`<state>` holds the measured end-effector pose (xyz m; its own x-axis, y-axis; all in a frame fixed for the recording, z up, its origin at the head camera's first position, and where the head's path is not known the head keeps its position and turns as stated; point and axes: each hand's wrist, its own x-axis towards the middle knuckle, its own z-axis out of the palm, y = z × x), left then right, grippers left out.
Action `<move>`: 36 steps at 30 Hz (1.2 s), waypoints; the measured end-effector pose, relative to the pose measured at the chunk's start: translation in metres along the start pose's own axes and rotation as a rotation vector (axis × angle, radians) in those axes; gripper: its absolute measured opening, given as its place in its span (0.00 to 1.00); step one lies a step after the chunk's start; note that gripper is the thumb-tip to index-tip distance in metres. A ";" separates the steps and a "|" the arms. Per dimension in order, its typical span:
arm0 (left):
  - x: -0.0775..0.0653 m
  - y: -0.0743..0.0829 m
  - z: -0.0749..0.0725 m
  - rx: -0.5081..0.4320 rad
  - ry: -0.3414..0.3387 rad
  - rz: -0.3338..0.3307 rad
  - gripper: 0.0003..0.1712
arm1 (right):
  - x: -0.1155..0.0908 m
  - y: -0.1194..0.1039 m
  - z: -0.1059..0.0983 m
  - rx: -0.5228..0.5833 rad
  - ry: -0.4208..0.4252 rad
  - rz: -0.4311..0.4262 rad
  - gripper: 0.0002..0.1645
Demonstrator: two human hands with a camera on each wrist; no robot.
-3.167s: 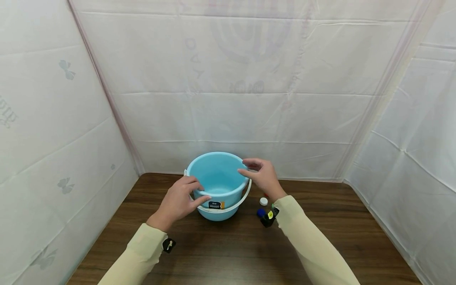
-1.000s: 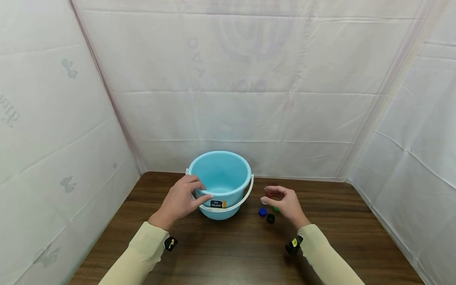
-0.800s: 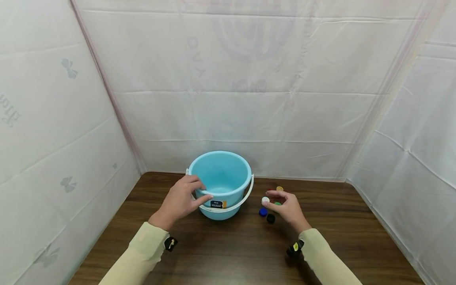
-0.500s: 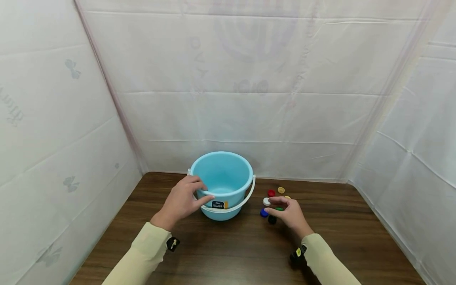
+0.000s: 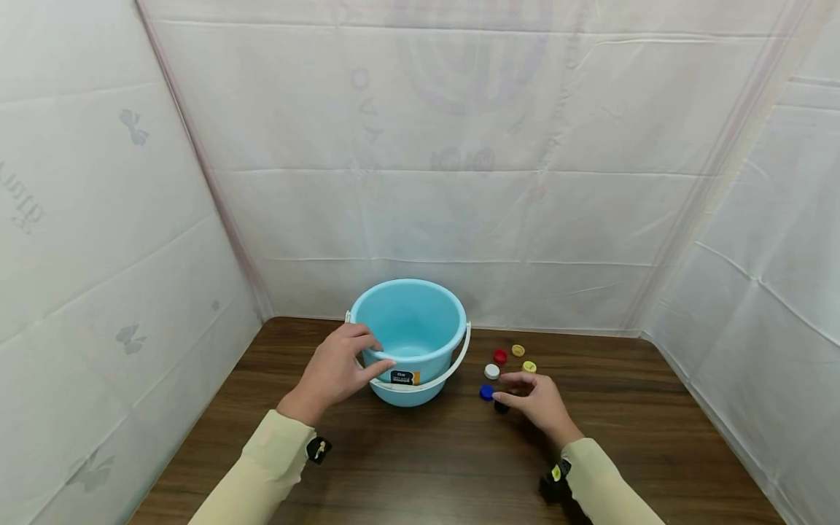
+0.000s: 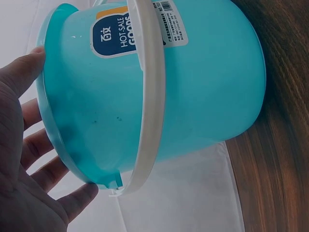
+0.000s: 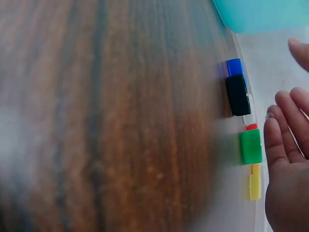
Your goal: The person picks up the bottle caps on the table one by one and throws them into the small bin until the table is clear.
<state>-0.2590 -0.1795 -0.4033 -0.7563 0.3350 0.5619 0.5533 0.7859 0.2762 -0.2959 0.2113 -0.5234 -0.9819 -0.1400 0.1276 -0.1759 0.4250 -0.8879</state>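
Note:
A light blue bucket (image 5: 407, 321) with a white handle (image 5: 461, 354) stands upright on the table. My left hand (image 5: 331, 368) holds its near-left rim, thumb (image 6: 26, 70) on one side and fingers on the other. My right hand (image 5: 538, 401) hovers just over some bottle caps, thumb and fingers apart with nothing between them. Below its fingertips lie a blue cap (image 5: 486, 392) and a partly covered black cap (image 5: 502, 407). A green cap (image 7: 251, 146) shows only in the right wrist view; the hand hides it from the head view.
Beyond the right hand lie a white cap (image 5: 491, 372), a red cap (image 5: 500, 356) and two yellow ones, the nearer yellow cap (image 5: 529, 367) right by the fingers. The brown wooden table (image 5: 407, 467) is enclosed by white sheet walls (image 5: 420, 219) at the back and sides.
My right hand has come away from the bucket rim to the caps, then drifted nearer over them, uncovering the red, white and yellow ones. My left hand stays on the rim.

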 end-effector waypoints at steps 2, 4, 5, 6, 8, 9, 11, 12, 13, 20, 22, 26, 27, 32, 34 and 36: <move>0.000 0.000 0.000 0.000 0.002 0.001 0.15 | -0.001 0.001 -0.001 -0.014 0.001 -0.001 0.26; 0.000 0.000 0.000 0.000 0.001 0.000 0.16 | -0.002 0.001 -0.002 -0.034 0.003 -0.004 0.25; 0.000 0.000 0.000 0.001 0.000 0.000 0.16 | -0.002 0.002 -0.002 -0.045 0.007 -0.003 0.24; 0.000 0.000 0.000 0.002 0.000 0.001 0.16 | -0.003 0.003 -0.003 -0.057 0.010 -0.003 0.24; 0.000 0.000 0.000 0.003 0.000 0.002 0.16 | -0.004 0.003 -0.003 -0.067 0.010 -0.001 0.24; 0.000 0.000 0.000 0.005 0.000 0.003 0.16 | -0.004 0.004 -0.004 -0.068 0.009 0.004 0.24; 0.000 0.000 0.000 0.006 0.002 0.005 0.16 | -0.005 0.004 -0.004 -0.077 0.007 0.010 0.24; 0.000 0.000 0.000 0.007 0.003 0.005 0.16 | -0.005 0.004 -0.004 -0.083 0.004 0.014 0.24; -0.001 0.000 -0.001 0.008 0.002 0.004 0.16 | -0.006 0.004 -0.004 -0.089 0.000 0.017 0.24; -0.001 -0.001 0.000 0.009 0.008 0.002 0.16 | -0.006 0.008 -0.002 -0.187 -0.030 0.010 0.23; -0.001 -0.001 0.001 0.012 0.009 0.005 0.16 | -0.006 0.009 -0.002 -0.201 -0.031 0.002 0.23; -0.001 -0.001 0.000 0.011 0.011 0.010 0.16 | -0.005 0.008 -0.001 -0.215 -0.030 0.003 0.22; -0.001 -0.001 0.000 0.010 0.012 0.012 0.16 | -0.005 0.008 -0.001 -0.222 -0.033 0.002 0.22; 0.000 0.000 0.000 0.005 0.018 0.018 0.16 | -0.005 0.007 -0.001 -0.242 -0.055 -0.007 0.22; 0.000 0.000 0.000 0.004 0.018 0.018 0.16 | -0.004 0.007 -0.001 -0.248 -0.063 -0.013 0.22; 0.000 0.000 0.000 0.004 0.016 0.018 0.16 | -0.004 0.008 -0.001 -0.254 -0.069 -0.014 0.22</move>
<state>-0.2586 -0.1795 -0.4032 -0.7404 0.3410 0.5792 0.5654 0.7820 0.2624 -0.2936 0.2163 -0.5306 -0.9738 -0.2042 0.1005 -0.2096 0.6326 -0.7456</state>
